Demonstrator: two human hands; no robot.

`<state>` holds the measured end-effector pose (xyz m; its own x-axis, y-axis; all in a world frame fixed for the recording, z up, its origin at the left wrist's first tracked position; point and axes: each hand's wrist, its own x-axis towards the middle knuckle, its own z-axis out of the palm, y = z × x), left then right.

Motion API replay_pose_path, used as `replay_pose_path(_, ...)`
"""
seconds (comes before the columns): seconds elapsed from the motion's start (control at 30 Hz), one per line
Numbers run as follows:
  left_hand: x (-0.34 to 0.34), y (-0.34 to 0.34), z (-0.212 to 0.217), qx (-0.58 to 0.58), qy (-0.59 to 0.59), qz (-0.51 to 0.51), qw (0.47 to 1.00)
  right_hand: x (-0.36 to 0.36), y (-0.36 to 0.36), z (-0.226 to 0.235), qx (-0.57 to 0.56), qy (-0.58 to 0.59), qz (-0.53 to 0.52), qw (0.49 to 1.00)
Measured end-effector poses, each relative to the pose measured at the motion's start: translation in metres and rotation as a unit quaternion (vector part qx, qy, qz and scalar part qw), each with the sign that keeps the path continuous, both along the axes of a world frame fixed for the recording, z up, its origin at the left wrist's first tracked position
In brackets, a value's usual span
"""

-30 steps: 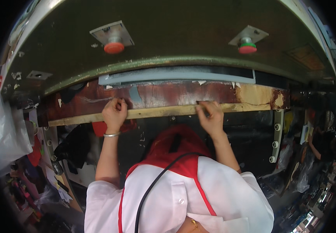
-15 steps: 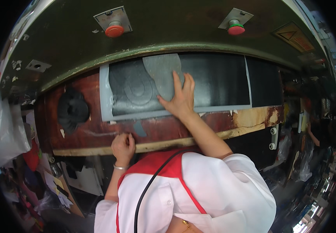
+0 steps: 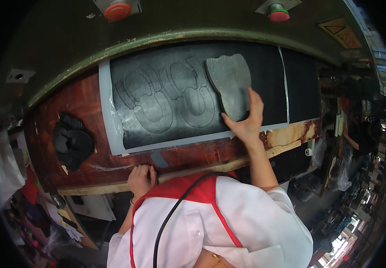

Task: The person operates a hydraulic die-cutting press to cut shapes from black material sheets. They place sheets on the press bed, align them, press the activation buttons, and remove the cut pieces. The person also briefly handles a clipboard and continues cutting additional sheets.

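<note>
A black sheet [image 3: 166,129] lies on the dark red press bed [image 3: 81,102], with several pressed shoe-part outlines showing in its left half. A grey flat shaped piece [image 3: 228,82] rests on the sheet to the right of the outlines. My right hand [image 3: 246,123] grips that piece at its lower right edge, thumb under and fingers along its side. My left hand [image 3: 141,178] sits at the bed's near edge, fingers curled over the pale wooden strip [image 3: 90,187].
A heap of black cut pieces [image 3: 72,140] lies at the left of the bed. A small grey scrap [image 3: 158,158] lies below the sheet. The green press head [image 3: 193,22] above carries a red button [image 3: 117,9] and another [image 3: 278,14]. Cluttered floor lies to both sides.
My right hand has slid the grey piece rightward across the black sheet, uncovering the outlines. My left hand stays on the front strip. A second ago both hands held the strip.
</note>
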<state>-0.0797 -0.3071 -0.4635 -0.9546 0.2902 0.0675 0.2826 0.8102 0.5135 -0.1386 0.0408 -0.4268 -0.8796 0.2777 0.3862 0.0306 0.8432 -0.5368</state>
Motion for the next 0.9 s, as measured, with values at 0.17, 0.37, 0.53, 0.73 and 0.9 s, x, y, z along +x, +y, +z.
replay_pose_path(0.17,-0.037,0.009,0.003,-0.008,0.017,0.015,1.0,-0.034,0.012,-0.024,0.05,-0.013,-0.017,0.999)
replay_pose_path(0.37,-0.108,0.021,-0.001,-0.017,0.042,0.062,0.997,-0.153,0.06,0.049,0.073,0.192,-0.076,0.976)
replay_pose_path(0.53,-0.179,0.03,-0.002,0.009,0.089,0.083,0.992,-0.213,0.05,0.053,0.051,0.269,-0.109,0.956)
replay_pose_path(0.73,-0.228,0.023,-0.012,0.009,0.138,0.064,0.988,-0.202,0.052,0.022,0.061,0.21,-0.115,0.969)
replay_pose_path(0.9,-0.223,0.021,-0.012,-0.004,0.102,0.108,0.989,-0.13,0.03,-0.002,-0.09,0.134,-0.115,0.98)
